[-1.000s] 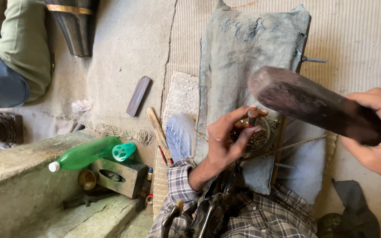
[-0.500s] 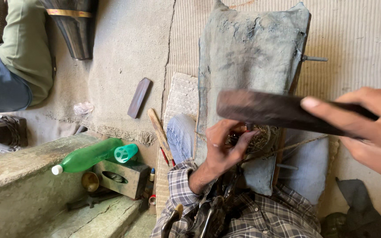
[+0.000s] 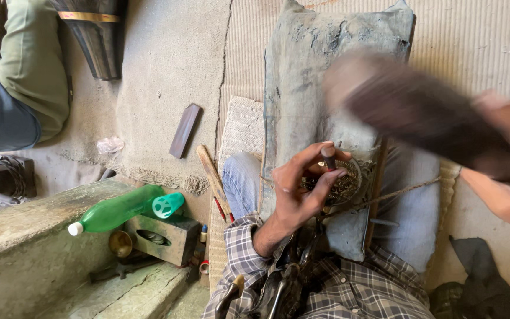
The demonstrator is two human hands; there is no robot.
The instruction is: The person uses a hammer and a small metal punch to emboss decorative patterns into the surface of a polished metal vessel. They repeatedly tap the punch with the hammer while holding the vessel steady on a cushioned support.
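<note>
Lying at far left on a concrete ledge (image 3: 25,236): green plastic bottle (image 3: 119,210), tipped on its side beside a small grey block (image 3: 166,236). Further right on the matting, dark flat bar (image 3: 184,130) and wooden stick (image 3: 212,177). At centre, left hand (image 3: 299,189) pinching a short dark punch (image 3: 328,158) upright on a round ornate metal piece (image 3: 343,183), resting on a worn grey pad (image 3: 326,88) across the lap. At right, right hand (image 3: 509,147) clenched round a dark blurred mallet (image 3: 420,115), raised above the punch.

Floor (image 3: 166,71): woven mat (image 3: 479,35) at right; on the floor a dark flat bar (image 3: 184,130), wooden stick (image 3: 212,174), crumpled wrapper (image 3: 110,145).
</note>
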